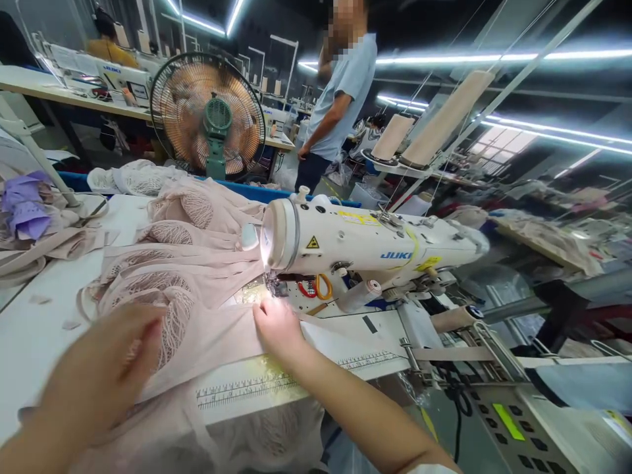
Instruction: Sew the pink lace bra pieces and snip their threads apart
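At the white sewing machine (340, 240), my right hand (279, 326) is closed, its fingertips pinching the edge of a pale pink bra (222, 342) just in front of the presser foot (274, 284). The needle area is lit. My left hand (106, 362) is smeared by motion over the left part of the bra, beside a lace-patterned cup (178, 319); its fingers look curled, but whether they grip fabric is unclear. More pink bras with lacy cups (192, 207) lie joined in a row behind, and pink fabric hangs over the table's front edge.
A ruler strip (247, 388) runs along the table front. Thread cones (444, 122) stand at right; a small spool (363, 294) lies under the machine arm. A fan (210, 115) and a standing person (340, 105) are beyond. Purple fabric (27, 204) lies far left.
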`<action>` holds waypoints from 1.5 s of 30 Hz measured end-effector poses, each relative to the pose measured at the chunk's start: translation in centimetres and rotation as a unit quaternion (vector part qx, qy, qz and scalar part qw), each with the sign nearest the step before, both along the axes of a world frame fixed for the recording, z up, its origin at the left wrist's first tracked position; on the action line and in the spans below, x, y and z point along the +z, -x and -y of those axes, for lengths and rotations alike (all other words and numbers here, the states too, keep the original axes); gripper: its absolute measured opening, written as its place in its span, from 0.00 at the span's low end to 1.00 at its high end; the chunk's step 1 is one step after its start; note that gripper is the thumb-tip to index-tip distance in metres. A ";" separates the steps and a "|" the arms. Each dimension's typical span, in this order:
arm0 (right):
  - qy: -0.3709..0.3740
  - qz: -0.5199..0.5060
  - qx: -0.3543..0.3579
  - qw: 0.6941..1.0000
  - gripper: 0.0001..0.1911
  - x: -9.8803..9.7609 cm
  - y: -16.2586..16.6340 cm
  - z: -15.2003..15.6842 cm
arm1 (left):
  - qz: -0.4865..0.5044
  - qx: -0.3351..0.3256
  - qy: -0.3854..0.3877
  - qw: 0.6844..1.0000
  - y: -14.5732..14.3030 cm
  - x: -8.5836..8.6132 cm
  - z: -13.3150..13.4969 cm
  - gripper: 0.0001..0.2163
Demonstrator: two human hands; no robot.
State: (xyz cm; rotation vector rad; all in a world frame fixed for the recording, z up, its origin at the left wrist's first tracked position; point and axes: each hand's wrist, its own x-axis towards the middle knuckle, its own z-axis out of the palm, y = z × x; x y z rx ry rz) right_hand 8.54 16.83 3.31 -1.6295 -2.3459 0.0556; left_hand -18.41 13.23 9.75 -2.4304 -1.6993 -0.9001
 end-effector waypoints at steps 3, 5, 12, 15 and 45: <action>-0.009 -0.002 0.004 1.000 0.10 -0.8 0.2 1.0 | -0.034 -0.187 0.010 0.982 -8.0 -1.2 0.4 0.15; -0.015 -0.018 0.009 1.000 0.11 -1.2 0.2 1.8 | -0.060 -0.234 0.024 0.970 -11.4 -2.9 -0.4 0.18; -0.028 -0.093 0.125 0.987 0.22 -0.8 -2.6 4.9 | -0.164 -0.230 0.071 0.957 -12.5 -6.2 -3.4 0.24; -0.019 -0.112 0.120 0.986 0.19 -0.9 -4.4 6.8 | -0.180 -0.224 0.073 0.955 -12.6 -6.3 -4.0 0.24; 0.002 -0.117 0.036 0.992 0.19 -1.9 -4.3 8.6 | -0.193 -0.176 0.062 0.963 -15.3 -4.9 -7.8 0.16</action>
